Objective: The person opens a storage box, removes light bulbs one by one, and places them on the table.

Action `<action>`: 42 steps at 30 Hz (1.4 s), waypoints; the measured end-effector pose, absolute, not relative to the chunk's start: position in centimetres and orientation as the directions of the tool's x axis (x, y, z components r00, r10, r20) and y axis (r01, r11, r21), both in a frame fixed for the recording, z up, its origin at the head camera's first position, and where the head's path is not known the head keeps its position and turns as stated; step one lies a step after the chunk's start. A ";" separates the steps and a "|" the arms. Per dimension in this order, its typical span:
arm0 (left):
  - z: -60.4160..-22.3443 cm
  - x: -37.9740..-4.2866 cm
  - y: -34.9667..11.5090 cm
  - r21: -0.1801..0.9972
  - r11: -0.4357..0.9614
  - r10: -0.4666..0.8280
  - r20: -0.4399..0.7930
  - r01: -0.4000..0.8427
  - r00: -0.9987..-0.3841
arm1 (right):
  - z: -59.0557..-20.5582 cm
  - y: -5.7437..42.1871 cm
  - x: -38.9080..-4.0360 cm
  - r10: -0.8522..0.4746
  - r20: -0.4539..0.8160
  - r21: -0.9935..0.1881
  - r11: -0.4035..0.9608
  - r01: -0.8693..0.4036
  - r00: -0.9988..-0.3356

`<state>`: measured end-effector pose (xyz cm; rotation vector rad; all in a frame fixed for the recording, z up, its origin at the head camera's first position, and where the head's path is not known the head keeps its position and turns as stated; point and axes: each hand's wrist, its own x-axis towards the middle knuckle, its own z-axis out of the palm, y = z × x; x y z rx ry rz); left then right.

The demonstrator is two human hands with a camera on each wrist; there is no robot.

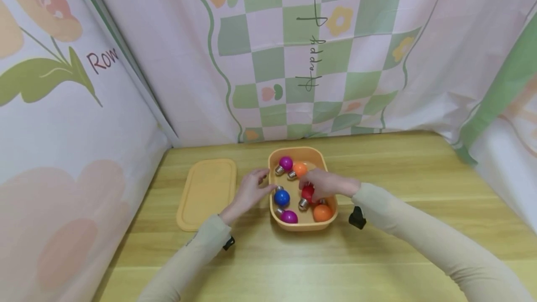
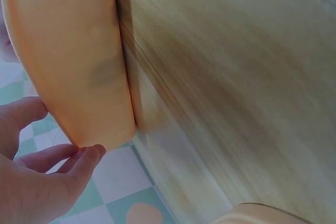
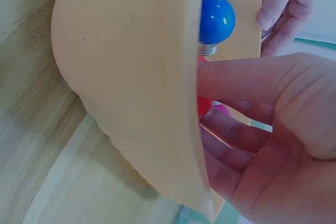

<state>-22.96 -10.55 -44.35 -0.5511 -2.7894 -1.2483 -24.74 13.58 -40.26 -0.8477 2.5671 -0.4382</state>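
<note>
A light-orange plastic box [image 1: 303,227] on the table holds several coloured light bulbs. Reaching in over its right side, my right hand [image 1: 320,183] grips a red light bulb [image 1: 307,193] between thumb and fingers; the box wall partly hides this grip in the right wrist view. My left hand [image 1: 251,190] holds the box's left rim, thumb over the edge. Near that thumb lies a blue bulb [image 1: 282,198], with a purple bulb [image 1: 289,217] in front of it. Another purple bulb [image 1: 286,163] and an orange bulb [image 1: 299,169] are at the back; a second orange bulb [image 1: 322,213] lies front right.
Left of the box, a flat light-orange lid [image 1: 209,195] lies on the wooden table [image 1: 268,269]. A printed curtain [image 1: 310,59] hangs behind the table, and another patterned cloth [image 1: 63,176] stands along the left side.
</note>
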 end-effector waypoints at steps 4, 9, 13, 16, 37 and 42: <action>-44.3 -23.0 -10.5 0.720 0.613 0.304 0.166 0.326 -0.938 | -40.0 13.5 -24.7 -0.622 -0.257 -0.407 0.764 -0.500 -0.740; -44.3 -22.9 -10.5 0.733 0.606 0.299 0.150 0.309 -0.942 | -39.6 13.7 -24.5 -0.626 -0.243 -0.421 0.756 -0.501 -0.741; -44.3 -22.9 -10.5 0.735 0.602 0.302 0.153 0.313 -0.941 | -39.4 14.1 -24.3 -0.633 -0.220 -0.427 0.746 -0.510 -0.742; -44.5 -23.0 -10.5 0.732 0.601 0.303 0.164 0.322 -0.939 | -39.2 14.2 -24.3 -0.637 -0.209 -0.434 0.740 -0.513 -0.742; -44.5 -23.0 -10.6 0.760 0.558 0.311 0.181 0.333 -0.933 | -38.2 16.2 -24.3 -0.640 -0.068 -0.456 0.702 -0.546 -0.766; -44.6 -23.0 -10.7 0.766 0.560 0.294 0.173 0.316 -0.940 | -37.7 16.9 -24.3 -0.622 -0.059 -0.455 0.713 -0.533 -0.781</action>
